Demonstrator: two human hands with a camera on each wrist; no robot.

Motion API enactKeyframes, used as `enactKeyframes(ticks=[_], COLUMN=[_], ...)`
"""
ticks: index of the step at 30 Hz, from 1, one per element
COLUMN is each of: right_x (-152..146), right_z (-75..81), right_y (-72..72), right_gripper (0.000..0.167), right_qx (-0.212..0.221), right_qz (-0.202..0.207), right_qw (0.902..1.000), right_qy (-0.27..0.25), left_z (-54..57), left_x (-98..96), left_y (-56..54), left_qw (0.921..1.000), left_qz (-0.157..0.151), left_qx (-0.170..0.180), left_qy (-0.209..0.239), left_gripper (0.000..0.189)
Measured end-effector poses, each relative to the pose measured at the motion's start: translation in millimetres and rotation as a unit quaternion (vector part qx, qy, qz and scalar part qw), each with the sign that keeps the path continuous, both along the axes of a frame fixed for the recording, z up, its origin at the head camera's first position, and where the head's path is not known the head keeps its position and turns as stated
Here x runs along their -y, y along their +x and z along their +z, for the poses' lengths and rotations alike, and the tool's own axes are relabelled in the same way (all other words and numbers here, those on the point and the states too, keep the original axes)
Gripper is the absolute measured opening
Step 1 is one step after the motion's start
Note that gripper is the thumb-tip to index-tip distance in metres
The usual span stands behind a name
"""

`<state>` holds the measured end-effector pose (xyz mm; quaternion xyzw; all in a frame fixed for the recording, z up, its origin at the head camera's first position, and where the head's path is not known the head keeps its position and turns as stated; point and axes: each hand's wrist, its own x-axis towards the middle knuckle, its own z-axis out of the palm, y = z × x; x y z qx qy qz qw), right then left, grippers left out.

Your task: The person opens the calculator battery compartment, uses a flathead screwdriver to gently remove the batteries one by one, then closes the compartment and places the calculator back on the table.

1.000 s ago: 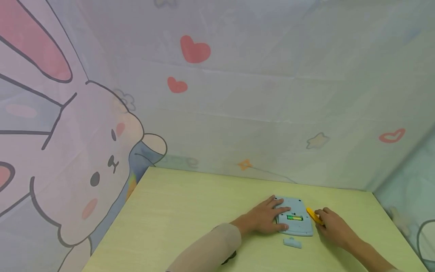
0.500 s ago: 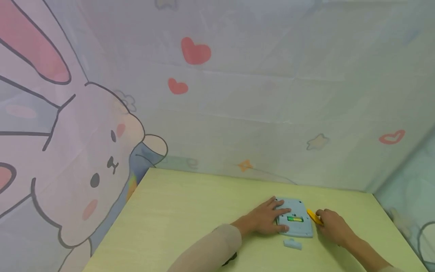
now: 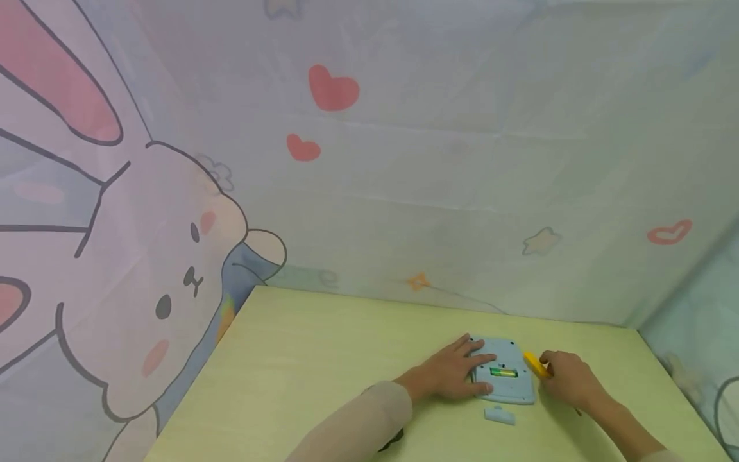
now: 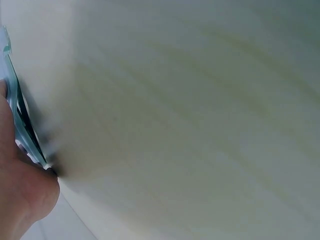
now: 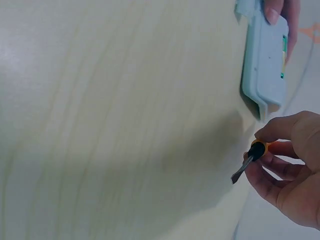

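A light blue, flat device like a calculator (image 3: 516, 393) lies on the table with its back up. Its battery compartment is uncovered, and a green battery (image 3: 504, 372) shows inside. My left hand (image 3: 452, 372) rests on the device's left side, fingers spread across its back. Just below it lies the small light blue battery cover (image 3: 500, 416). Right of the device, my right hand (image 3: 571, 380) holds a screwdriver (image 5: 242, 171) by its yellow handle, clear of the device. In the right wrist view its flat metal tip points away from the palm.
The pale yellow-green table (image 3: 323, 346) reaches back to a cloth backdrop (image 3: 427, 167) printed with hearts and a large rabbit. At the far right a dark cable (image 3: 718, 407) loops beside the table.
My right hand has turned a little around the screwdriver, and a bit of its shaft now shows below the hand. The left hand stays in place on the device.
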<state>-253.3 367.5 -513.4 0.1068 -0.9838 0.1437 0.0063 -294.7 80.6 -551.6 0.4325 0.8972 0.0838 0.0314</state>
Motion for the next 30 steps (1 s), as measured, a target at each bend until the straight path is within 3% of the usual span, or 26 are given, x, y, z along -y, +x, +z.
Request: enactKeyframes(ticks=[10,17,25,30], right_x=[-5,-8,-7,-4], right_z=[17.8,19.0,21.0,24.7], right_y=[-1.0,-1.9,-1.3,-0.5], right_gripper=[0.026,0.03,0.035,0.038], right_qx=[-0.033,0.014,0.023,0.058], right_qz=[0.017,0.009,0.008,-0.008], right_qw=[0.9984,0.9962,0.9929,0.9832], right_qy=[-0.044,-0.086,-0.116,-0.173], left_z=[2.1,1.0,3.0,1.9], left_x=[-3.7,-2.5,-1.0,-0.2], left_y=[1.2,0.8,-0.5,-1.6], left_qw=[1.0,1.0,1.0,0.9999], left_qz=[0.0,-0.001,0.003,0.001], left_qx=[-0.002,-0.003,0.006,0.014], left_qy=[-0.004,-0.005,0.0,0.007], left_gripper=[0.069,0.069,0.069,0.069])
